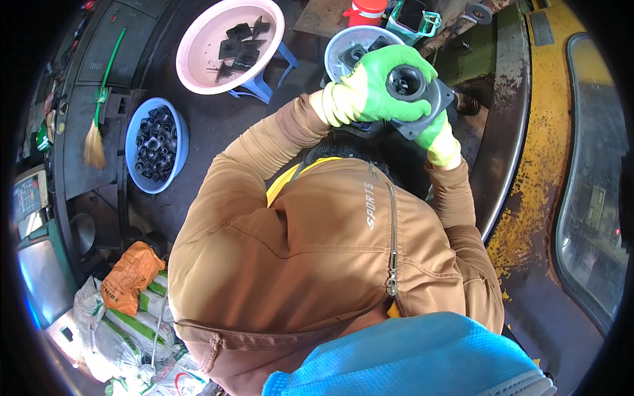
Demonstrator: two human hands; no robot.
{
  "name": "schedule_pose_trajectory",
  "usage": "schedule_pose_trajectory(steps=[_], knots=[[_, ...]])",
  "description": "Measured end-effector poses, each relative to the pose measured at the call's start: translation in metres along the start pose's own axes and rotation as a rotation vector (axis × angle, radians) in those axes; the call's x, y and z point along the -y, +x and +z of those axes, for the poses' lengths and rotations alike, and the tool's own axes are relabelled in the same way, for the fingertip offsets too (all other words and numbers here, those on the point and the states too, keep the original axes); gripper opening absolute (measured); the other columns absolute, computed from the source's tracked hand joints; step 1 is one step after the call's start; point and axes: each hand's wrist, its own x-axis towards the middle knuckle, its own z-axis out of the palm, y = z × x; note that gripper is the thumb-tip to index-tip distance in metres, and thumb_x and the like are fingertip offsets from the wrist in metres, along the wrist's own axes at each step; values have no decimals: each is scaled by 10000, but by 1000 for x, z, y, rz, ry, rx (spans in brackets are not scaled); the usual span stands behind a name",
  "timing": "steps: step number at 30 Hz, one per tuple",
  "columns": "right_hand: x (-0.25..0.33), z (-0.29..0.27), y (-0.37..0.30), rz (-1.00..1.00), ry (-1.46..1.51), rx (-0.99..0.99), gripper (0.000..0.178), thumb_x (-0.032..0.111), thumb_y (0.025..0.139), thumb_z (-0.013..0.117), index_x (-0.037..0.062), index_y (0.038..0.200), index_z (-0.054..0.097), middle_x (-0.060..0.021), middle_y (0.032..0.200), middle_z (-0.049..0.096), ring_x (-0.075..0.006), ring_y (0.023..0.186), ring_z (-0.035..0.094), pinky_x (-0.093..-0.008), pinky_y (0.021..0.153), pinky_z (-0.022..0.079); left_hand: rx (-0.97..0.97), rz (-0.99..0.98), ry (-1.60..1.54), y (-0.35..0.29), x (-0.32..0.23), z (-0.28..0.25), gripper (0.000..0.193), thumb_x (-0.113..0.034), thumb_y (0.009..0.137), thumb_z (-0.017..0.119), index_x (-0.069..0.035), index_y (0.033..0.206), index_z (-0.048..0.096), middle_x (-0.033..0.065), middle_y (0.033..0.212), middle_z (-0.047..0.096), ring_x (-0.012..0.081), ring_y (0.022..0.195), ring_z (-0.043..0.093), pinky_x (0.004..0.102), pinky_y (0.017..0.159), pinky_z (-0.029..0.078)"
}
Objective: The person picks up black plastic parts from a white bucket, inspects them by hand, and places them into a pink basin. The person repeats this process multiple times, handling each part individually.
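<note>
Both my hands wear bright green gloves with pale yellow-green cuffs. They hold a black plastic part (415, 121) with a round hollow collar and a square flange, tilted so that the collar's opening faces up. My left hand (380, 80) is closed around the collar, its fingers reaching over the far side and its thumb along the near side. From below and to the right, my right hand (436, 135) grips the flange; most of its fingers are hidden behind the part. Just beyond my hands, a white basket (335, 47) contains more black parts.
A pink basin (191, 63) with black pieces sits on a blue stool (264, 82). To the left stands a blue tub (131, 142) of small black parts. A red container (364, 12) and green basket (429, 25) are at the back. A yellow machine panel (541, 132) borders the right.
</note>
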Motion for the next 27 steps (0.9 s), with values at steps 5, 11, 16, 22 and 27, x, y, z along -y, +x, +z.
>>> schedule_pose_trajectory(steps=[5, 11, 16, 22, 27], knots=[[-5, -11, -13, 68, 108, 211, 592, 101, 757, 780, 27, 1284, 521, -77, 1215, 607, -169, 1107, 574, -326, 948, 475, 249, -37, -172, 1, -3, -8, 363, -105, 694, 774, -44, 1021, 629, 106, 1085, 652, 220, 995, 615, 359, 872, 495], [-34, -3, -12, 203, 450, 59, 548, 198, 840, 714, 14, 1312, 505, -88, 1236, 596, -176, 1119, 578, -320, 951, 477, 202, -233, -187, 5, 1, -11, 355, -125, 711, 788, -40, 1025, 646, 72, 1094, 650, 168, 1016, 605, 323, 909, 479], [-25, 30, -5, -188, -154, -482, 509, 129, 865, 677, 20, 1324, 486, -102, 1249, 593, -204, 1127, 582, -342, 949, 475, -245, -38, 41, 2, 2, 20, 419, -114, 680, 834, -37, 1041, 637, 86, 1073, 650, 182, 975, 631, 327, 853, 516], [-3, 17, 0, -167, -280, -262, 553, 135, 813, 721, 28, 1302, 486, -112, 1218, 590, -219, 1100, 587, -339, 931, 482, -255, 28, 95, -1, -1, 16, 439, -113, 674, 837, -41, 1051, 625, 86, 1060, 646, 186, 969, 630, 327, 848, 516], [3, 2, 0, -121, -123, -106, 498, 150, 753, 754, 28, 1193, 554, -98, 1108, 632, -197, 999, 613, -328, 858, 498, -143, 67, 78, 2, -8, 4, 393, -100, 690, 814, -43, 1032, 629, 78, 1043, 642, 183, 952, 628, 322, 834, 514]])
